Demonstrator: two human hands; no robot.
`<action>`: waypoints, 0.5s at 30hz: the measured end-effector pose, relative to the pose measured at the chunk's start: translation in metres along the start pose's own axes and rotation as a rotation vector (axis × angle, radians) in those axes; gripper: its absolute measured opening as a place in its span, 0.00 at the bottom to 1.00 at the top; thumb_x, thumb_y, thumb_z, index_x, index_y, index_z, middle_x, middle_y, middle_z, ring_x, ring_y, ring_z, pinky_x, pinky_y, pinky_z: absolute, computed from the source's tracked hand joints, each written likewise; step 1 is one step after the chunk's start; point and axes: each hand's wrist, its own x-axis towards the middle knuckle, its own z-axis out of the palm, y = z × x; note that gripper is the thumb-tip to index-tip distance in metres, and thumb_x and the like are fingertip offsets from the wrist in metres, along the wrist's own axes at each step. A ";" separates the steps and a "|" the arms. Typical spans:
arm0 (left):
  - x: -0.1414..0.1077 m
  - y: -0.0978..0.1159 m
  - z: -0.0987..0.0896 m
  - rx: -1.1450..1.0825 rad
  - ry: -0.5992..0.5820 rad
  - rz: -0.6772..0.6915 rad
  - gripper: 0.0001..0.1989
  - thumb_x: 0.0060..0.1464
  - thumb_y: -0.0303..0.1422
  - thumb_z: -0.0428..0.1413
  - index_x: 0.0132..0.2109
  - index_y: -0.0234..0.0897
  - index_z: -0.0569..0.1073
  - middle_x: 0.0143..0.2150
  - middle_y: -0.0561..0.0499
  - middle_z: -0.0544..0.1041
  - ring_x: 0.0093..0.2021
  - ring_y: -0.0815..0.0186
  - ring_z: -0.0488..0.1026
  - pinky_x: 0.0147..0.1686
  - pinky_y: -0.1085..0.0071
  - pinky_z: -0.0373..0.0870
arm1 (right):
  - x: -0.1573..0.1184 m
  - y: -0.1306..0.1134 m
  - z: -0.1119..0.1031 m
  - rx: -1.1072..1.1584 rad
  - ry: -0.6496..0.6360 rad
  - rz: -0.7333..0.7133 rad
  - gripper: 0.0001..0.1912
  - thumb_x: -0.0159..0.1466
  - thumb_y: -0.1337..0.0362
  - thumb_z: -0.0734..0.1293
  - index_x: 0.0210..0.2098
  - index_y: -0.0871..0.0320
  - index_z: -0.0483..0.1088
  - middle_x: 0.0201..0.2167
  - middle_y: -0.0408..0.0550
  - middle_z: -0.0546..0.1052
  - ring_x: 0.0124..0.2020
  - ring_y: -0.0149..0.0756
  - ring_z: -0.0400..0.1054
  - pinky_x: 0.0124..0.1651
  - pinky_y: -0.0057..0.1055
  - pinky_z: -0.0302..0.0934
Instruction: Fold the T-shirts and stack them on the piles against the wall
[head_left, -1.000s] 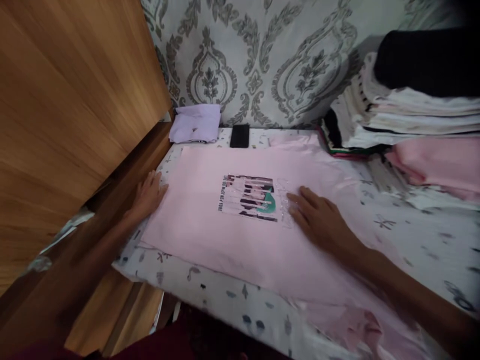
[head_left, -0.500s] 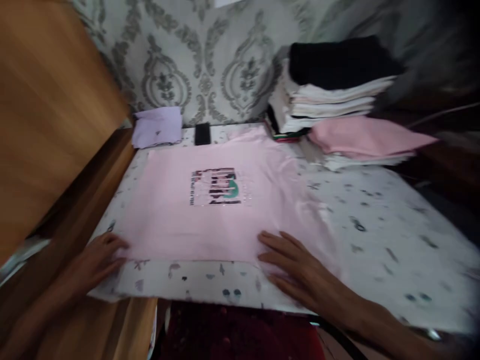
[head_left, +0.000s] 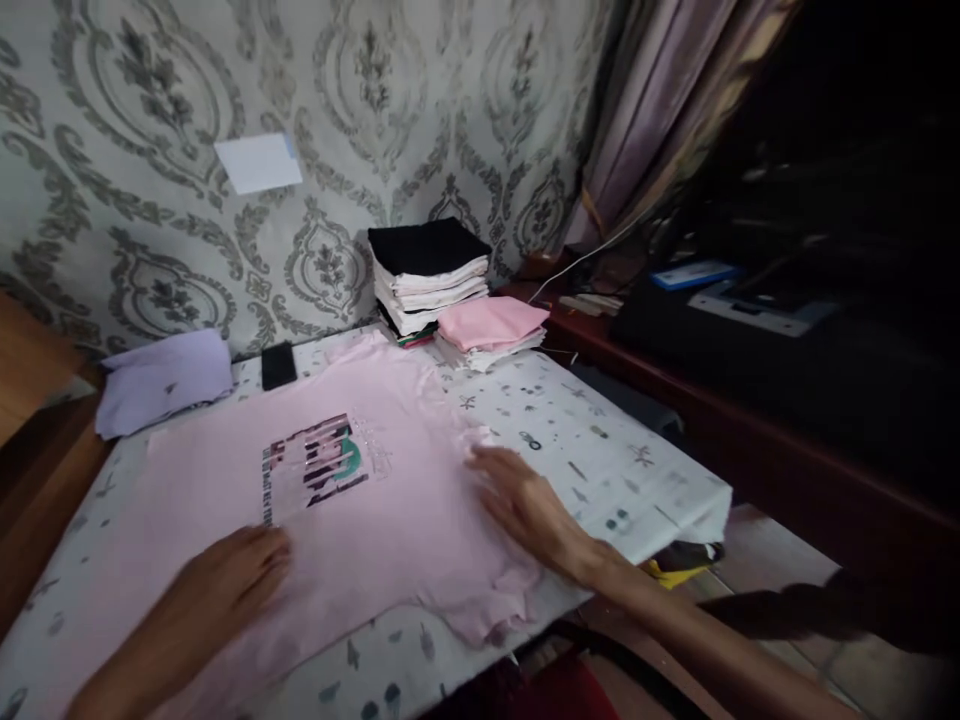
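A pink T-shirt (head_left: 390, 540) lies spread over the table, its printed picture and lettering facing up. Its sleeve and shoulder area on the right is wrinkled. My left hand (head_left: 210, 600) rests flat on the lower part of the shirt, just below the print, fingers stretched and holding nothing. Near the shirt's right side is my right hand (head_left: 529, 510), open and palm down, its fingertips slightly blurred at the fabric. Whether those fingertips press on the cloth or hover just over it, I cannot tell.
A white patterned cloth (head_left: 577, 440) covers the table. Along the wall are a folded lilac garment (head_left: 169, 375), a black phone-like object (head_left: 278, 366), and a stack of folded clothes (head_left: 431, 285) beside a folded pink garment (head_left: 491, 322). Dark furniture (head_left: 750, 420) stands at the right.
The view has turned to the right. My left hand has moved from the shirt's lower left corner onto the shirt, and my right hand from the bottom edge to the right side.
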 end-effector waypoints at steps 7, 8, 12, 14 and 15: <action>0.173 0.077 0.057 0.008 -0.001 0.297 0.16 0.65 0.36 0.46 0.55 0.37 0.70 0.60 0.40 0.71 0.62 0.53 0.66 0.61 0.53 0.63 | 0.054 0.027 -0.005 -0.232 -0.025 0.406 0.24 0.65 0.67 0.61 0.60 0.63 0.62 0.45 0.57 0.77 0.46 0.45 0.70 0.48 0.38 0.62; 0.188 0.078 0.064 0.008 0.017 0.300 0.17 0.64 0.37 0.47 0.57 0.37 0.69 0.63 0.39 0.69 0.64 0.53 0.64 0.63 0.52 0.61 | 0.055 0.029 -0.007 -0.193 -0.032 0.405 0.23 0.64 0.69 0.60 0.59 0.62 0.63 0.41 0.53 0.77 0.42 0.42 0.71 0.44 0.35 0.61; 0.234 0.079 0.072 -0.019 0.024 0.288 0.15 0.65 0.37 0.46 0.54 0.40 0.69 0.58 0.42 0.74 0.59 0.56 0.69 0.59 0.57 0.65 | 0.052 0.043 -0.015 -0.098 0.023 0.399 0.22 0.60 0.75 0.58 0.53 0.57 0.67 0.30 0.44 0.76 0.31 0.35 0.68 0.35 0.29 0.54; 0.259 0.080 0.064 0.009 0.008 0.224 0.15 0.66 0.35 0.43 0.54 0.42 0.70 0.52 0.46 0.78 0.54 0.58 0.73 0.54 0.61 0.68 | 0.050 0.048 -0.016 -0.075 0.046 0.424 0.21 0.61 0.74 0.58 0.51 0.57 0.68 0.29 0.43 0.75 0.30 0.34 0.67 0.33 0.29 0.53; 0.273 0.081 0.058 0.034 0.005 0.183 0.16 0.67 0.34 0.42 0.55 0.42 0.70 0.52 0.46 0.78 0.53 0.59 0.74 0.53 0.63 0.68 | 0.049 0.049 -0.016 -0.065 0.048 0.438 0.20 0.62 0.73 0.58 0.51 0.57 0.69 0.29 0.43 0.75 0.30 0.35 0.68 0.34 0.29 0.54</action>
